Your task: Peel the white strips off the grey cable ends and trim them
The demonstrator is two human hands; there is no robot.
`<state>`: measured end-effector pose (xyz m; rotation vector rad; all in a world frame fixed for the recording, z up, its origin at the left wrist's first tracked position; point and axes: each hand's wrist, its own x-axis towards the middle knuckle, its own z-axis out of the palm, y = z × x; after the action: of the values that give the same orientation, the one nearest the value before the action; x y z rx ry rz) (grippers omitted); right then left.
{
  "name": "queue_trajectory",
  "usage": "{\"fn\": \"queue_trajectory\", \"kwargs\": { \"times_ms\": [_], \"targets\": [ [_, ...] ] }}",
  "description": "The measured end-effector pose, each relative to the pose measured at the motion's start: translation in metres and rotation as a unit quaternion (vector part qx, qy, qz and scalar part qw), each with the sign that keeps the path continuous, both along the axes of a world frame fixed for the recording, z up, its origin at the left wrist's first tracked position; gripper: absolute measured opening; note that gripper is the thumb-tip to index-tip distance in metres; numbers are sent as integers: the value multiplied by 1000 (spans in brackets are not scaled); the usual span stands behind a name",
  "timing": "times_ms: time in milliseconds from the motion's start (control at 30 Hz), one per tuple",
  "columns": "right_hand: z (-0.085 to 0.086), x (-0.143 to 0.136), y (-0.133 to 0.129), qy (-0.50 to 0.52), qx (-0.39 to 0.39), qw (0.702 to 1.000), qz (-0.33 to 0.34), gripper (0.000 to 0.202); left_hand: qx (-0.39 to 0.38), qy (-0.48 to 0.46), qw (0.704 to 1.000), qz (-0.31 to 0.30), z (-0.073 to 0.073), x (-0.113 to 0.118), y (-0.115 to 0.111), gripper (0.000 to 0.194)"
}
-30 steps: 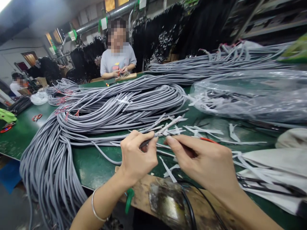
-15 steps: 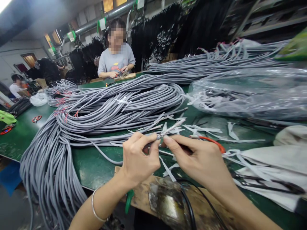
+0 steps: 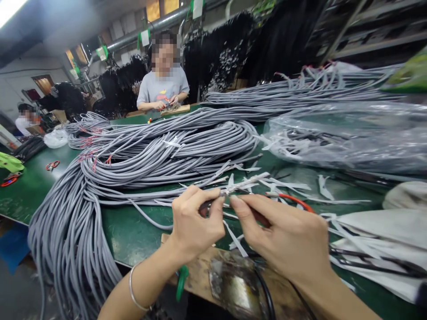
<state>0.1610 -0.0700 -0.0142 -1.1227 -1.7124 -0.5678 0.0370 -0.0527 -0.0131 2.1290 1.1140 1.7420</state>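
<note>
at green bench (image 3: 136,229), pinching frayed cable end (image 3: 249,182) in left hand (image 3: 197,222); cannot tell grip of right hand (image 3: 287,226); apparently preparing it, needing steadiness.

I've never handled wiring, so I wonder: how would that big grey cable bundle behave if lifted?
Probably floppy: the grey cable bundle droops over the edge of the green table. Likely heavy, with so many strands. Its loose loops may slide apart.

Lamp (image 3: 11,10) glaring in upper left corner; haze beside it; far room dim; highlights on plastic bag (image 3: 363,149); edges stretched.
</note>
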Motion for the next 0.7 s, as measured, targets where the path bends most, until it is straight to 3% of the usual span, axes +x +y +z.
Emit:
{"fn": "queue_trajectory", "kwargs": {
  "times_ms": [533, 700],
  "targets": [
    [-1, 5, 1, -46, 27, 996, -64, 35, 8, 27, 1000, 11, -4, 1, -1, 13],
    [0, 3, 1, 20, -44, 999, -6, 45, 37, 67, 997, 7, -8, 3, -2, 16]
  ]
}}
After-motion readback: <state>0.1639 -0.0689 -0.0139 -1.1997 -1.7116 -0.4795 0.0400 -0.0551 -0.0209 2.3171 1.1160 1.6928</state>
